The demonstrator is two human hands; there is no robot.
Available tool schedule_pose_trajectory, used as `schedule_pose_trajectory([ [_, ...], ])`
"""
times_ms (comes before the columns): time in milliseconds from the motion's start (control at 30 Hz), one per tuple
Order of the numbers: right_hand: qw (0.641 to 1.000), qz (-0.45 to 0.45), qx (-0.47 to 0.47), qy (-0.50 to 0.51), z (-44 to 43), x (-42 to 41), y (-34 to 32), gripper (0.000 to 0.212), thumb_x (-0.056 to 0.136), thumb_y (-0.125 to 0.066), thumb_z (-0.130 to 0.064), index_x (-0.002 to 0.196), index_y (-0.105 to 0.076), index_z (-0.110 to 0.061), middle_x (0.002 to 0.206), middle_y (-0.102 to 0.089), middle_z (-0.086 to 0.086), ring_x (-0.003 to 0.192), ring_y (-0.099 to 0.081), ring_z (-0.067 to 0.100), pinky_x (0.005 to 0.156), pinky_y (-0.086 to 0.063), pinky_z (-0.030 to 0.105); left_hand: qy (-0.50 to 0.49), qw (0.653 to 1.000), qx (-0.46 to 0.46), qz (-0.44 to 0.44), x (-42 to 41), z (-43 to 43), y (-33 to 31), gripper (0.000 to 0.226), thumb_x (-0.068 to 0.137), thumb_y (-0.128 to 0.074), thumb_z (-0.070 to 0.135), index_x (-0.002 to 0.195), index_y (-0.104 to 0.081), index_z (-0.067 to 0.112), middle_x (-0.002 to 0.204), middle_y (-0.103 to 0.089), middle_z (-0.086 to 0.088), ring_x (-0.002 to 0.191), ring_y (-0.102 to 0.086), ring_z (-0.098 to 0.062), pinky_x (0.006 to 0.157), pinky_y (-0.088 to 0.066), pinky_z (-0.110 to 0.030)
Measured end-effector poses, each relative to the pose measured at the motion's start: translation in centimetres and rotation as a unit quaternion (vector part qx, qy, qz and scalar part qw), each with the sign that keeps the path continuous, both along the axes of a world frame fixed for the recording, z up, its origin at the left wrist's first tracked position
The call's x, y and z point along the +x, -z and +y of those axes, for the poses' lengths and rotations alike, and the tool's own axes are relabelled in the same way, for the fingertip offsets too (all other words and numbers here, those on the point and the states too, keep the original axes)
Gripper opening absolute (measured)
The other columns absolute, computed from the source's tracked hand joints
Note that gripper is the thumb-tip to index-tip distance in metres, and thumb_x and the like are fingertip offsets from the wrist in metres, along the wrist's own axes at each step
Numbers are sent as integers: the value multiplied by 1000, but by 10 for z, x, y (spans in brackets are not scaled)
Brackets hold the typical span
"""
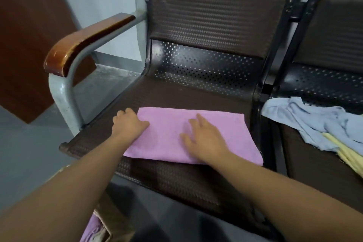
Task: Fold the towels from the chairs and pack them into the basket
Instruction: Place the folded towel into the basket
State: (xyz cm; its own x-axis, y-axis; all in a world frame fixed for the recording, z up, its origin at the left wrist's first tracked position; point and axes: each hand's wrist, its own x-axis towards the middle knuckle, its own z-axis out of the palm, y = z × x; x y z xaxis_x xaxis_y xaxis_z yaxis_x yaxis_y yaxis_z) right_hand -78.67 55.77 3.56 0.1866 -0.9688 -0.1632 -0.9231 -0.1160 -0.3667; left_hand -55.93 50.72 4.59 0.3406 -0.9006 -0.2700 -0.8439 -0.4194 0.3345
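A pink towel [169, 135] lies flat and folded on the dark seat of the left chair [176, 180]. My left hand [128, 123] sits at its left edge with fingers curled over the edge. My right hand [204, 139] rests flat on the towel's middle, fingers spread. On the chair to the right lie a crumpled light-blue towel [312, 122] and a pale yellow towel [347, 155] partly under it. At the bottom left, part of a basket [104, 228] shows with pink cloth [90, 230] inside.
The left chair has a wooden armrest [84, 41] on a grey metal frame and a perforated metal back. A black frame bar [275, 61] separates the two seats. Grey floor and a brown door are to the left.
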Motion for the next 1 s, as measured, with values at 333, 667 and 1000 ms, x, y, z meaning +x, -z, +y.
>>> schedule_pose_trajectory([
  [333, 996, 48, 47, -57, 25, 25, 23, 70, 101, -14, -59, 160, -10, -22, 168, 5, 8, 155, 7, 20, 124, 9, 44, 24, 995, 76, 65, -5, 13, -24, 27, 86, -68, 29, 94, -58, 6, 93, -58, -9, 76, -53, -23, 57, -37, -30],
  [667, 946, -295, 72, 114, 16, 14, 3, 45, 101, -52, -37, 140, -54, -13, 147, -52, 4, 136, -46, 20, 114, -30, 28, 127, 989, -76, 26, -26, 23, -52, 17, 89, -58, 15, 105, -52, 15, 108, -63, -12, 84, -55, -24, 56, -34, -28],
  [1000, 844, -426, 147, 290, 8, -1, -22, 47, 101, -45, -50, 98, -69, -10, 86, -71, 5, 79, -65, 17, 64, -48, 26, 239, 956, -102, 132, -70, 36, -58, 37, 97, -55, 34, 127, -44, 15, 106, -68, 4, 96, -63, -17, 85, -51, -37],
])
